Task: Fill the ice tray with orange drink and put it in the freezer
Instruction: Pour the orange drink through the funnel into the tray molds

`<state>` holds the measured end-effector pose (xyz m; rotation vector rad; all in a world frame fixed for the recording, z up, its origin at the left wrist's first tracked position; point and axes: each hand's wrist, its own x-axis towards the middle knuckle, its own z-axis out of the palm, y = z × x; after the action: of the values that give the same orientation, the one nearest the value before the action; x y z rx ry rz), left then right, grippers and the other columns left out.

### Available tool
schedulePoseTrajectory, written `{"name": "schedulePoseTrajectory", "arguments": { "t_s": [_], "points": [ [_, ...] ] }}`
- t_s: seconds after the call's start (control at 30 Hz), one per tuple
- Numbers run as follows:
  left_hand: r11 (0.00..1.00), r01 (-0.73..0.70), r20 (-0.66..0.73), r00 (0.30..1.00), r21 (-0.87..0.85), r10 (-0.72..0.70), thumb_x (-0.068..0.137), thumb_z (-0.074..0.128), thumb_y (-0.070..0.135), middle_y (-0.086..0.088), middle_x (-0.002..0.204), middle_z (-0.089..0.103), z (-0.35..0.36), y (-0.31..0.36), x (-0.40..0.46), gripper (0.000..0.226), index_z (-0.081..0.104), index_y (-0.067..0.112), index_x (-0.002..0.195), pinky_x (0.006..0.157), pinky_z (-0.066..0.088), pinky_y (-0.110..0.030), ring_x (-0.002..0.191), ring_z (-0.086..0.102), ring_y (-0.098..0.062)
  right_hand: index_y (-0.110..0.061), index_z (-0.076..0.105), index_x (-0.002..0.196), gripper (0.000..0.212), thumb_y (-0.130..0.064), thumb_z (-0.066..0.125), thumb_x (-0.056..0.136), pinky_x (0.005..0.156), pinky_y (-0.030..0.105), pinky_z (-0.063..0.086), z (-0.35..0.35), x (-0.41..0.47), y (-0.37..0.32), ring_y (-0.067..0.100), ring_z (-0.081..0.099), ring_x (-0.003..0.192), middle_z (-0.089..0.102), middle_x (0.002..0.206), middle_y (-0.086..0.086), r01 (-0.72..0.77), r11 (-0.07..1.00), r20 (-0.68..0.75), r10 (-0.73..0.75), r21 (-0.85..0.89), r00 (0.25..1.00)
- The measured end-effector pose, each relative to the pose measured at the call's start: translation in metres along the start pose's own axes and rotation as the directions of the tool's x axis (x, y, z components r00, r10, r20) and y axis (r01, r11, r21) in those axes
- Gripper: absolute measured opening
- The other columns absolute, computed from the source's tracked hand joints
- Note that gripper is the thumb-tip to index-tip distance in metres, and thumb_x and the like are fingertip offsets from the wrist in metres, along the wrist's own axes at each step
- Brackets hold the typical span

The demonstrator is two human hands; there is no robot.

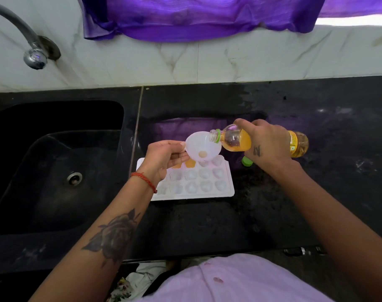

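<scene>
A white ice tray (207, 190) with heart-shaped cells lies on the black counter (207, 223). Two cells in its far row hold orange drink; the others look pale. My left hand (163, 158) pinches a white funnel (202, 148) by its rim, above the tray's far row. My right hand (266, 144) grips a clear bottle of orange drink (235, 140), tipped on its side, its open mouth over the funnel's bowl. A little orange shows at the funnel's hole. The green bottle cap (247, 161) lies on the counter under my right wrist.
A black sink (55, 171) with a drain sits left of the tray, a steel tap (34, 55) above it. A purple cloth (196, 18) hangs over the white marble ledge behind. The counter's front edge runs just before my body.
</scene>
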<state>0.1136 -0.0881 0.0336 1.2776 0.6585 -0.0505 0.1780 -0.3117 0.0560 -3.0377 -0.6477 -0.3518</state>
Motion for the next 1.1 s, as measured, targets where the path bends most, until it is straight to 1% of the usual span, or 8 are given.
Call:
{"name": "schedulePoseTrajectory", "arguments": {
  "t_s": [0.23, 0.37, 0.6, 0.7, 0.8, 0.9, 1.0, 1.1],
  "points": [
    [1.0, 0.012, -0.019, 1.0, 0.027, -0.012, 0.084, 0.063, -0.002, -0.015, 0.078, 0.071, 0.005, -0.001, 0.003, 0.006, 0.068, 0.0, 0.085, 0.054, 0.057, -0.022, 0.062, 0.072, -0.018, -0.03, 0.046, 0.13, 0.066, -0.015, 0.073, 0.072, 0.069, 0.031, 0.029, 0.001, -0.004, 0.005, 0.031, 0.059, 0.092, 0.063, 0.107, 0.008, 0.013, 0.999, 0.001, -0.013, -0.046, 1.0],
    [0.999, 0.018, -0.024, 1.0, 0.031, -0.017, 0.084, 0.063, -0.002, -0.013, 0.074, 0.073, 0.006, -0.002, 0.005, 0.006, 0.068, 0.002, 0.082, 0.054, 0.057, -0.023, 0.064, 0.073, -0.019, -0.029, 0.045, 0.131, 0.067, -0.016, 0.074, 0.071, 0.076, 0.035, 0.039, 0.001, -0.004, 0.004, 0.032, 0.059, 0.096, 0.062, 0.11, 0.01, 0.015, 0.998, 0.007, -0.014, -0.057, 1.0],
    [0.999, 0.016, -0.017, 1.0, 0.038, -0.015, 0.084, 0.063, -0.001, -0.011, 0.07, 0.074, 0.005, -0.002, 0.005, 0.006, 0.069, 0.002, 0.083, 0.056, 0.057, -0.023, 0.066, 0.073, -0.02, -0.029, 0.045, 0.13, 0.066, -0.016, 0.074, 0.072, 0.078, 0.036, 0.041, 0.001, -0.003, 0.005, 0.031, 0.058, 0.098, 0.062, 0.111, 0.01, 0.018, 0.998, 0.002, -0.018, -0.056, 1.0],
    [0.999, 0.014, -0.021, 1.0, 0.037, -0.014, 0.084, 0.063, -0.001, -0.01, 0.069, 0.074, 0.004, -0.001, 0.004, 0.006, 0.069, 0.002, 0.083, 0.055, 0.057, -0.023, 0.066, 0.073, -0.02, -0.029, 0.045, 0.131, 0.067, -0.016, 0.074, 0.072, 0.073, 0.035, 0.04, 0.002, -0.003, 0.005, 0.031, 0.06, 0.095, 0.063, 0.109, 0.01, 0.017, 0.999, -0.001, -0.017, -0.038, 1.0],
    [0.999, 0.012, -0.022, 1.0, 0.03, -0.012, 0.084, 0.063, -0.001, -0.013, 0.075, 0.073, 0.004, 0.0, 0.004, 0.006, 0.069, 0.002, 0.084, 0.056, 0.058, -0.024, 0.067, 0.073, -0.021, -0.03, 0.046, 0.13, 0.065, -0.014, 0.072, 0.072, 0.064, 0.03, 0.033, 0.002, -0.002, 0.005, 0.032, 0.061, 0.087, 0.063, 0.105, 0.009, 0.003, 1.0, 0.004, -0.003, -0.008, 1.0],
    [0.999, 0.008, -0.016, 1.0, 0.032, -0.007, 0.085, 0.063, 0.0, -0.015, 0.081, 0.073, 0.004, 0.001, 0.003, 0.007, 0.069, 0.001, 0.088, 0.058, 0.059, -0.024, 0.07, 0.073, -0.021, -0.032, 0.047, 0.128, 0.062, -0.016, 0.072, 0.073, 0.06, 0.028, 0.031, 0.0, -0.003, 0.006, 0.03, 0.062, 0.082, 0.064, 0.1, 0.006, -0.016, 1.0, 0.001, 0.016, 0.005, 1.0],
    [1.0, 0.0, 0.007, 1.0, 0.013, 0.0, 0.085, 0.062, -0.001, -0.017, 0.084, 0.071, 0.008, 0.003, 0.002, 0.011, 0.068, -0.003, 0.094, 0.06, 0.059, -0.024, 0.069, 0.072, -0.021, -0.032, 0.048, 0.126, 0.064, -0.02, 0.076, 0.07, 0.058, 0.027, 0.03, -0.003, -0.005, 0.008, 0.03, 0.063, 0.082, 0.065, 0.101, 0.004, -0.043, 0.999, -0.01, 0.044, 0.019, 0.999],
    [1.0, 0.003, 0.026, 1.0, -0.01, -0.003, 0.086, 0.06, -0.003, -0.017, 0.08, 0.071, 0.015, 0.003, 0.001, 0.01, 0.067, -0.004, 0.092, 0.057, 0.058, -0.023, 0.065, 0.072, -0.019, -0.033, 0.048, 0.126, 0.065, -0.023, 0.078, 0.07, 0.059, 0.028, 0.033, -0.005, -0.006, 0.013, 0.03, 0.063, 0.083, 0.065, 0.103, 0.005, -0.061, 0.998, -0.003, 0.061, 0.026, 0.998]
  ]
}}
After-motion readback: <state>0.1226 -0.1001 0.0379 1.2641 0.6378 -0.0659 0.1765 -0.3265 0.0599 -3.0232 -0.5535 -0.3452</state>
